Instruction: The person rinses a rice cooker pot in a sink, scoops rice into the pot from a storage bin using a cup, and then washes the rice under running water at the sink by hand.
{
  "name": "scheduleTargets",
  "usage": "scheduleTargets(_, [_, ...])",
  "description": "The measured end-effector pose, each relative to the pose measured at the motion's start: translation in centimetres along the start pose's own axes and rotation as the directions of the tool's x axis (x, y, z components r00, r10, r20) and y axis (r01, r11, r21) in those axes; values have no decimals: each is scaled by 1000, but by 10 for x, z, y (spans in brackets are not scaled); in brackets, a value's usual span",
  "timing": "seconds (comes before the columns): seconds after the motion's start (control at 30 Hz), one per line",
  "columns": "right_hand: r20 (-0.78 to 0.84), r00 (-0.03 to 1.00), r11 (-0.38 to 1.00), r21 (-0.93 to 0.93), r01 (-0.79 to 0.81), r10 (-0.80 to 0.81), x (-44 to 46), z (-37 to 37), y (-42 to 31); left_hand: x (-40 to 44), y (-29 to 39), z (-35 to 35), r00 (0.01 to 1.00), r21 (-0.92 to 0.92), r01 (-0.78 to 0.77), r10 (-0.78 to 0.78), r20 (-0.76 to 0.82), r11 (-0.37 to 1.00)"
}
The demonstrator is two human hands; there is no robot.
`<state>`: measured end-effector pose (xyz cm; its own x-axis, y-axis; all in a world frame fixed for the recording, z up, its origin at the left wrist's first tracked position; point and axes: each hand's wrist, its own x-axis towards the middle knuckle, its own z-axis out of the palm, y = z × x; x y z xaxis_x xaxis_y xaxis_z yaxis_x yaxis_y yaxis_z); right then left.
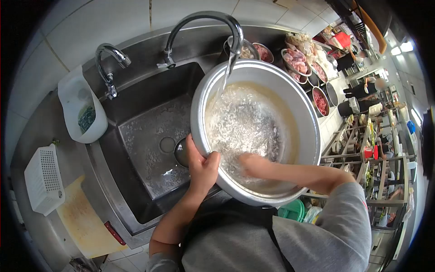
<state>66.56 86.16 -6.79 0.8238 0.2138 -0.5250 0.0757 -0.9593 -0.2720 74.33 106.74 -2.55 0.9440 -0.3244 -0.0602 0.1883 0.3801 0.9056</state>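
We clamp left hand's [201,168] fingers on edge of pot [280,84], right of sink [154,131]. Right hand [256,166] dips in pot's water [244,120]; fingers submerged, we can't tell spread. Faucet [205,16] behind sink pours in.

Pot [290,93] under faucet [237,35], sink [147,122] to its left, cutting board [84,217] front left, bowls [309,71] behind right

Holds a big, round, silver metal pot [307,122] by its side with the bare left hand [202,167]. Dips the bare right hand [254,166] in splashy water [247,120] with small white bits, maybe rice, under a shiny, curved metal tap [204,16].
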Motion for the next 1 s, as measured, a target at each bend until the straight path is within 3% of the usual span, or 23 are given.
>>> scheduleTargets(0.03, [-74,983,986,-48,162,-165,23,21,-11,1,-3,-2,1000,2,-8,8,5,1000])
scheduleTargets(0.1, [-425,851,949,-186,253,-310,81,7,-32,3,-3,-2,1000,-4,3,-3,9,1000])
scheduleTargets(0.13, [-262,955,983,-151,103,-140,102,-31,-41,1,2,-2,999,-11,31,-31,10,999])
scheduleTargets(0.17, [-292,950,992,-87,89,-111,134,-40,-16,0,3,-1,998,-20,61,-60,13,998])
scheduleTargets(0.2, [-9,997,958,-279,-72,72,137,-79,-10,1,-2,-2,1000,-12,26,-26,2,1000])
scheduleTargets(0.23, [-241,964,976,-211,57,-108,156,-68,42,2,-4,-2,999,-12,34,-33,6,999])
scheduleTargets(0.33, [-230,962,968,-169,-186,145,124,-96,120,1,1,-3,997,-18,77,-77,17,997])
scheduleTargets(0.37, [-252,968,943,-325,-70,-15,114,-74,182,0,3,-2,996,-27,90,-90,1,996])
scheduleTargets(0.4, [-366,920,940,-241,-241,142,76,-67,181,-1,4,-1,994,-34,104,-104,-16,994])
scheduleTargets(0.47, [-159,960,796,-537,-278,228,18,-45,182,-1,2,0,995,-25,88,-89,-49,996])
scheduleTargets(0.53, [-117,838,786,-296,-542,534,-31,-10,146,0,0,-1,994,-35,88,-90,-54,995])
scheduleTargets(0.57, [59,808,778,-317,-542,587,-50,-2,115,1,0,0,995,-41,84,-86,-52,996])
scheduleTargets(0.6, [298,806,775,-566,-281,510,-61,12,88,1,-2,2,995,-59,71,-75,-61,996])
scheduleTargets(0.63, [391,764,853,-334,-401,513,-63,4,50,1,-3,4,996,-75,57,-63,-69,996])
scheduleTargets(0.67, [826,558,918,-278,284,77,-43,13,38,0,-4,6,996,-91,42,-49,-76,995])
scheduleTargets(0.7, [788,614,995,-91,43,46,-34,2,3,1,-2,9,996,-96,51,-58,-74,994])
scheduleTargets(0.73, [622,780,948,282,-149,-63,-29,35,10,2,0,11,995,-102,57,-65,-70,993])
scheduleTargets(0.77, [542,840,768,540,-344,-5,-25,11,-21,2,2,14,995,-108,64,-72,-66,992])
scheduleTargets(0.8, [477,875,479,751,-454,81,-18,-19,-59,1,3,15,994,-95,72,-79,-73,993])
scheduleTargets(0.9, [286,921,474,793,-383,265,-15,-39,-89,1,6,16,994,-61,73,-77,-73,995])
scheduleTargets(0.93, [217,957,615,733,-289,191,-28,-37,-82,0,7,15,996,-52,57,-61,-65,997])
scheduleTargets(1.0, [264,964,762,617,-197,34,-72,-40,-55,2,1,12,997,-70,24,-29,-65,997])
